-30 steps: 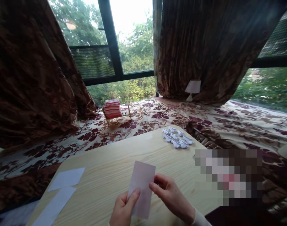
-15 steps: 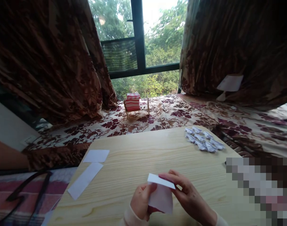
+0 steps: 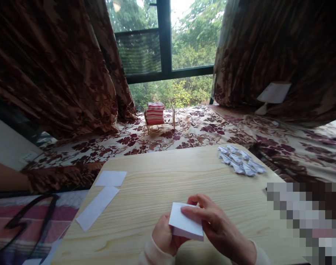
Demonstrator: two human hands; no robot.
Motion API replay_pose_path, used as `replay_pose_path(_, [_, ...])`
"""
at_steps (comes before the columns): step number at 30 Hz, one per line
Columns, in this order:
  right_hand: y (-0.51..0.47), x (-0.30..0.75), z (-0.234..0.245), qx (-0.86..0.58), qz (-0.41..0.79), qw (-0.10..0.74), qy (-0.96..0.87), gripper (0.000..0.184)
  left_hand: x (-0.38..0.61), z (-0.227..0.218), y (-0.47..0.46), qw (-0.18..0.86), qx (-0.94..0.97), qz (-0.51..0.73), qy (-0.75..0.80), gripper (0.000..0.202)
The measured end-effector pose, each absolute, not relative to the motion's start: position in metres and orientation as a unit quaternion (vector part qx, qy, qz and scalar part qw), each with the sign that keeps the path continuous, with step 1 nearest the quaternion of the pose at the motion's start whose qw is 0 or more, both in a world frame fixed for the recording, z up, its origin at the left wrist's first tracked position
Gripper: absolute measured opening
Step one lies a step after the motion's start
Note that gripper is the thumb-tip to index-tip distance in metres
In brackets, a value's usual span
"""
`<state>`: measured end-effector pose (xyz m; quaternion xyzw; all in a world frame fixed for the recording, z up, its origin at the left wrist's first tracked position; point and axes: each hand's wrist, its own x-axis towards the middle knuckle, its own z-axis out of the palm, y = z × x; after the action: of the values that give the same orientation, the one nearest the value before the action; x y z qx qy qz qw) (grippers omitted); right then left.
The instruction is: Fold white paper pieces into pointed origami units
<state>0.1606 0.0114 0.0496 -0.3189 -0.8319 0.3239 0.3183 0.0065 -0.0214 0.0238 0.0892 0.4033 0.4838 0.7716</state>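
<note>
At the far left hangs one brown patterned curtain (image 3: pixel 60 66), gathered in heavy folds. Two loose pieces of flat, smooth white paper lie along the left edge of my pale wood-grained worktop (image 3: pixel 140 195): a short sheet (image 3: pixel 111 178) near the far left corner and, just below it, a long strip (image 3: pixel 97 208) set aslant. Beyond the far edge, on a cream cloth (image 3: pixel 129 139) with maroon and brown flowers, one small stand (image 3: pixel 174 119) carries a stack of folded pink-and-white striped fabric (image 3: pixel 155 113).

My left hand (image 3: pixel 164 233) is closed on the left side of one folded sheet (image 3: pixel 186 222), which I hold over the near part of the worktop, about midway along. The sheet is white and plain, its top flap bent over, with a second layer showing below the near edge. My right hand (image 3: pixel 220 224) is half curled about the right side of it, forefinger resting on the flap.

In the far right corner sits one cluster of small, pointed white paper shapes (image 3: pixel 237 159), roughly ten; they overlap too much for me to count exactly. Further right, beyond the worktop, stands one white-shaded lamp (image 3: pixel 275 92) before a second patterned curtain (image 3: pixel 308 55).
</note>
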Motion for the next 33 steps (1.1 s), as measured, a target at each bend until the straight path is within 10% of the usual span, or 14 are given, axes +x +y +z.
replay_pose_path(13, [0.012, 0.162, 0.041, -0.315, 0.386, 0.324, -0.804, 0.057, 0.008, 0.039, -0.019, 0.775, 0.018, 0.483, 0.408, 0.031])
replay_pose_path(21, [0.012, 0.159, 0.036, -0.458, 0.549, 0.418, -0.560, 0.039, 0.003, 0.033, -0.014, 0.653, 0.015, 0.590, 0.474, 0.020])
replay_pose_path(33, [0.012, 0.154, 0.062, -0.414, 0.567, 0.325, -0.634, 0.019, -0.016, 0.030, -0.028, 0.601, 0.248, 0.582, 0.489, 0.044])
